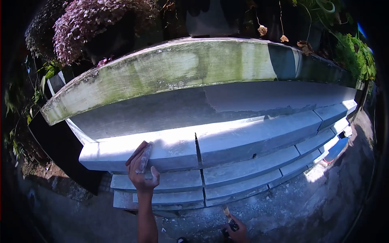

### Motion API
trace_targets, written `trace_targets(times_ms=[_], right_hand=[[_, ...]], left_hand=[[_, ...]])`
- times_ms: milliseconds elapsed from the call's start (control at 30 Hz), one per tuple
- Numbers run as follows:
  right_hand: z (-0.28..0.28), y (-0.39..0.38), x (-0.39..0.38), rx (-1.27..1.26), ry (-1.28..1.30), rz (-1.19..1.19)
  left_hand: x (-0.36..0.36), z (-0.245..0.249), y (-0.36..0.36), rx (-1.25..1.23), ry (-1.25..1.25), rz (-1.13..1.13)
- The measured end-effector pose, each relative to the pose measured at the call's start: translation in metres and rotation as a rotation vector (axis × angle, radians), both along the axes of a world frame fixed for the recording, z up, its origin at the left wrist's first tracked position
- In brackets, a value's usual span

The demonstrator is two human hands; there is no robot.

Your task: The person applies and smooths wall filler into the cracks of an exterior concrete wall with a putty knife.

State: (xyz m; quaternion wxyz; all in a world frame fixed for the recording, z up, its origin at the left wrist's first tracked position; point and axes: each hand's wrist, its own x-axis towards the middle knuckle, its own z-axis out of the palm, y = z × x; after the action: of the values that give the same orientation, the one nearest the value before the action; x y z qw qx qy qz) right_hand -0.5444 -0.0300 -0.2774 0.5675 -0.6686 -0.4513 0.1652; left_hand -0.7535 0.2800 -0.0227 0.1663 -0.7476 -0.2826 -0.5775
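Observation:
My left hand [142, 176] is closed around a flat, dusty grey-brown piece [145, 158], which looks like a sanding pad. It rests at the front edge of the top ledge [174, 158], left of the dark vertical gap. Low in the view, my right hand [238, 233] grips a scraper [233, 225] by its black handle. The scraper's short, pale, stained blade [226, 211] points up, apart from the steps. Pale plaster-like coating covers the stepped ledges [247, 170].
A mossy, curved concrete slab [162, 73] overhangs the ledges. Behind it grow a pink-leaved shrub [89, 24] and green plants [356, 56]. White debris dots the ground [259, 214]. A blue object [336, 150] lies at the right end, and a dark panel [65, 154] leans at left.

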Motion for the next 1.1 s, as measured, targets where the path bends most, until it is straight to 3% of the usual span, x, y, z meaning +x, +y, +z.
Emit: trace_targets(times_ms=[167,267,400,433,533,633,733,800,867,933,1000,1067,1100], right_hand=[[0.018,0.001,0.062,-0.016,0.031,-0.058],[0.015,-0.003,0.089,0.018,-0.005,-0.099],[0.004,-0.016,0.097,-0.021,0.366,-0.158],[0.005,-0.023,0.094,-0.061,0.607,-0.163],[0.013,-0.027,0.085,-0.102,0.867,-0.233],[0.016,-0.030,0.089,-0.304,0.864,-0.158],[-0.042,-0.034,0.111,-0.141,1.170,0.237],[0.037,-0.014,0.114,-0.197,1.190,0.581],[0.131,0.019,0.106,-0.120,1.181,0.893],[0.193,0.046,0.093,-0.057,0.729,0.744],[0.231,0.092,0.092,0.152,0.084,0.556],[0.277,0.130,0.074,0.296,-0.274,0.279],[0.289,0.147,0.065,0.330,-0.335,0.208]], left_hand=[[0.050,0.025,-0.044,-0.107,0.004,0.027],[0.083,0.027,-0.068,-0.170,0.134,-0.160],[0.112,-0.004,-0.103,-0.303,0.399,-0.441],[0.113,-0.023,-0.107,-0.329,0.431,-0.498],[0.104,-0.113,-0.120,-0.578,0.526,-0.504],[0.067,-0.210,-0.143,-0.840,0.547,-0.428],[0.003,-0.323,-0.175,-1.138,0.292,-0.290],[-0.047,-0.397,-0.188,-1.413,0.028,-0.145],[-0.080,-0.411,-0.202,-1.482,-0.074,0.011],[-0.098,-0.414,-0.208,-1.492,-0.115,0.098],[-0.113,-0.416,-0.211,-1.487,-0.139,0.135],[-0.122,-0.416,-0.214,-1.492,-0.152,0.155],[-0.124,-0.416,-0.214,-1.493,-0.161,0.163]])
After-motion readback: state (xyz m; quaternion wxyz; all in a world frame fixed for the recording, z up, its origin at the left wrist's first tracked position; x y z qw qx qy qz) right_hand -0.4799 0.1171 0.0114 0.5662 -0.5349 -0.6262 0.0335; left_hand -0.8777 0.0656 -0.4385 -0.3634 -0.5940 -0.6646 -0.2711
